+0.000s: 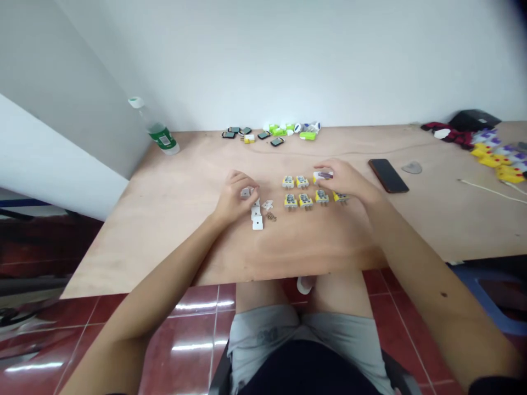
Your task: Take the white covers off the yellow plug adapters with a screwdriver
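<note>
My left hand (pixel 237 196) is closed in a pinch above a column of small white plates with holes (pixel 257 223). Whatever lies between its fingertips is too small to make out. Just right of it lie a little heap of brass-coloured screws (pixel 271 217) and several small white pieces (pixel 267 205). My right hand (pixel 340 178) curls its thumb and fingers around a yellow and white plug (pixel 317 177) at the end of the back row. A thin dark purple item (pixel 325 175) shows under those fingers, its kind unclear. Several similar plugs (pixel 290 201) with metal prongs stand in two rows.
Along the wall are black-and-grey parts (pixel 277 141), a lone yellow plug (pixel 249 139) and green-and-white parts (pixel 307 135). A bottle (pixel 163 138) stands back left. To the right lie a phone (pixel 387 175), a cable (pixel 489 189) and more yellow parts (pixel 496 159).
</note>
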Demonstrator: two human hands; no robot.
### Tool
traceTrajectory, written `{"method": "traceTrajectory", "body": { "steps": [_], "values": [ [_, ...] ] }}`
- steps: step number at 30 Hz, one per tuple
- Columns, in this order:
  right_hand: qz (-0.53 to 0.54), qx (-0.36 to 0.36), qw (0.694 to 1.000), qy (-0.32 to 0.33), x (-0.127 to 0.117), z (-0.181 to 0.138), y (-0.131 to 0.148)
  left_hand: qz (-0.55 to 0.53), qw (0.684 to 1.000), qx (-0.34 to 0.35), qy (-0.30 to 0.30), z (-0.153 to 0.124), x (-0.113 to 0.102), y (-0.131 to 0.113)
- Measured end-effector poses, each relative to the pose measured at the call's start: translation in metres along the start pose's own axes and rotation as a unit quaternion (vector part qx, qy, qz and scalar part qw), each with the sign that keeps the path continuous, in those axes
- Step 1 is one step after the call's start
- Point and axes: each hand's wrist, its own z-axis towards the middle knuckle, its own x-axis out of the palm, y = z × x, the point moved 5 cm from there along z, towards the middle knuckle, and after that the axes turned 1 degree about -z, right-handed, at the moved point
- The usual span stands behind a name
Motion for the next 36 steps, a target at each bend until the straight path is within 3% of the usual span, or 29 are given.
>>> {"method": "traceTrajectory", "body": {
  "steps": [5,9,13,22,32,36],
  "values": [
    [0.02,0.0,0.999,0.048,-0.004,0.008,-0.003,-0.009,1.0,0.003,0.009,0.0,0.003,0.002],
    [0.023,0.006,0.999,0.027,-0.013,0.008,0.006,-0.009,1.0,-0.007,0.012,0.0,0.003,0.003],
    [0.036,0.012,0.999,-0.002,-0.021,-0.02,0.023,-0.028,0.999,-0.003,0.026,0.0,0.002,-0.001],
    [0.022,-0.089,0.992,0.085,0.031,-0.115,0.093,-0.067,0.988,0.054,0.127,-0.002,0.01,-0.006],
    [0.065,-0.061,0.993,0.076,0.065,-0.128,0.127,-0.072,0.985,0.046,0.152,0.0,0.009,-0.007],
    [0.079,-0.076,0.993,0.044,0.063,-0.133,0.137,-0.084,0.982,0.073,0.153,-0.001,0.003,-0.01]
  ]
}}
